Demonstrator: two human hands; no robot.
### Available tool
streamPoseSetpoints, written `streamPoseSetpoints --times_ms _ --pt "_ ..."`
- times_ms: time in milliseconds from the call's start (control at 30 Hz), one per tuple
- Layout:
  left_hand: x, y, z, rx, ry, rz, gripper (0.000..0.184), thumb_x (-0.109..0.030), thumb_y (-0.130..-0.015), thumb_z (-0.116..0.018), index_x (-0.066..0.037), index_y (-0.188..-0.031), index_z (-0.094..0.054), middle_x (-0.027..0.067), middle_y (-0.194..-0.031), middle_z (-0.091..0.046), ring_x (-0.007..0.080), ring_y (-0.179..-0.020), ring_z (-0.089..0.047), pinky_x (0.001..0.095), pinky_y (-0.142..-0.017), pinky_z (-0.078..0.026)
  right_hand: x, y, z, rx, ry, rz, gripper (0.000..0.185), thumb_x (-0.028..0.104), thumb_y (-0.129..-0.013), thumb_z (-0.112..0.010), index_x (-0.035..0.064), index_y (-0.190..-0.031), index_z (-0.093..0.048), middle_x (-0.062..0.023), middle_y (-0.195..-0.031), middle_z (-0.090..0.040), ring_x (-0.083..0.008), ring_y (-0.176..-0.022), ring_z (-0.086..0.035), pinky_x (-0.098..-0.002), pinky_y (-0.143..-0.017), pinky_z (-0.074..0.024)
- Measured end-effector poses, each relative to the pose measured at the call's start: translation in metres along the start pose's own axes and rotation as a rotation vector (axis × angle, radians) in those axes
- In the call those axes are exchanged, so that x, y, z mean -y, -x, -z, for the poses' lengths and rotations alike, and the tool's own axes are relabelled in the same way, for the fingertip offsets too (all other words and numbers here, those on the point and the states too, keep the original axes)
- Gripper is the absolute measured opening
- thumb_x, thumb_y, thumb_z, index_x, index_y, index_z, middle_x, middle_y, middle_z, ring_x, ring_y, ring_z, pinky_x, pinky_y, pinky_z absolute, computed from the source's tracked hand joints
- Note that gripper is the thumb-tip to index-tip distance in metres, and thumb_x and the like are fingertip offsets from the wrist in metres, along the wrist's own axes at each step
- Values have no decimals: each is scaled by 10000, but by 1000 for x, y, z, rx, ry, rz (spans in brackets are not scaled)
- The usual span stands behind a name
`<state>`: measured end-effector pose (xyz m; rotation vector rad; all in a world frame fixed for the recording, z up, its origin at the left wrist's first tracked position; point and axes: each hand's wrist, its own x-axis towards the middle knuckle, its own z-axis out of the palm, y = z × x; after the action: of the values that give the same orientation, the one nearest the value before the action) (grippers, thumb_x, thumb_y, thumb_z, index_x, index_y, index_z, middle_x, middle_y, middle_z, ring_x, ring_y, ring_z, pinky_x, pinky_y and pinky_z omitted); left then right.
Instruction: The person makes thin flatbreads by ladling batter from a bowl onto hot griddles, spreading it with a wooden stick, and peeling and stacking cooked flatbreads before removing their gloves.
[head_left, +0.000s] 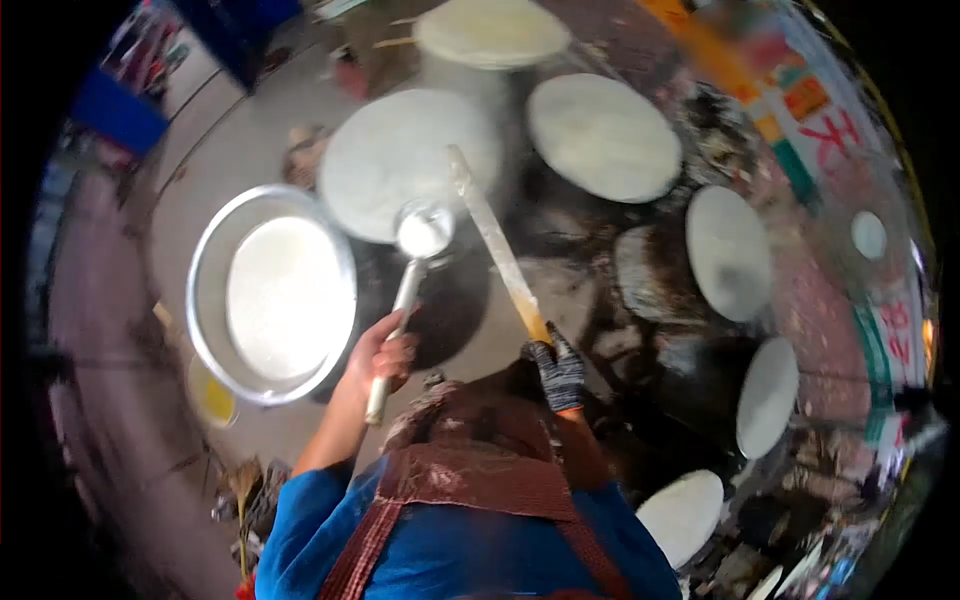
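My left hand (385, 352) is closed round the pale handle of a ladle (408, 286), whose bowl holds white liquid. The bowl hangs over the lower edge of a large round white sheet (385, 165). In a dark-and-white striped glove, my right hand (558, 372) grips the yellowish end of a long flat spatula (494, 238). Its pale blade slants up and left, and the tip overlaps the right part of that sheet. Left of the ladle stands a wide metal basin (199, 300) with white liquid inside.
More round white discs curve along the right: one at the top (490, 32), another upper right (605, 138), then one farther right (728, 253) and several lower down. A container with something yellow (216, 398) sits below the basin. A broom-like bundle (241, 482) is lower left.
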<state>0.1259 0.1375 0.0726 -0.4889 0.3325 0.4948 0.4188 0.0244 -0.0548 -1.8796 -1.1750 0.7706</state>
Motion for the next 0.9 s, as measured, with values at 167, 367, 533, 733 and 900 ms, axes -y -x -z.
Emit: streamPoseSetpoints --times_ms 167,367,533,733,900 --pt "42 -75 18 83 102 76 368 -266 -889 -333 -108 -1217 -390 13 -506 -315 79 -348 -316 204 -286 -292 -75 -45 122 -317 625 -201 334 401 -799 -477 82 -880 -537 -184 -741 -550 -333 -692 -521 -407 -600 -402" --pt "80 -128 27 65 171 97 362 -251 -886 -321 -43 -1168 -413 47 -523 -366 110 -354 -357 233 -318 -329 -119 -92 230 -342 960 -361 417 441 -807 -455 40 -841 -565 -166 -709 -564 -328 -607 -528 -413 -550 -423" --pt "88 -134 18 41 149 55 359 -258 -888 -323 -47 -1157 -430 50 -530 -379 106 -353 -352 237 -331 -344 -99 -78 224 -124 952 -144 459 468 -800 -435 80 -1022 -542 -186 -807 -584 -341 -683 -562 -429 -608 -445" --pt "64 -131 10 -31 137 17 348 -263 -885 -324 -74 -1152 -443 53 -527 -374 103 -351 -334 245 -308 -327 -52 -110 182 42 910 -41 496 517 -749 -473 124 -1045 -538 -141 -670 -580 -315 -612 -562 -422 -550 -438" --pt "51 -115 6 -26 116 26 337 -266 -875 -346 -83 -1129 -472 35 -525 -381 92 -350 -336 219 -298 -309 -89 -207 132 109 883 188 512 500 -699 -534 124 -1046 -510 -134 -707 -587 -329 -626 -562 -436 -559 -432"
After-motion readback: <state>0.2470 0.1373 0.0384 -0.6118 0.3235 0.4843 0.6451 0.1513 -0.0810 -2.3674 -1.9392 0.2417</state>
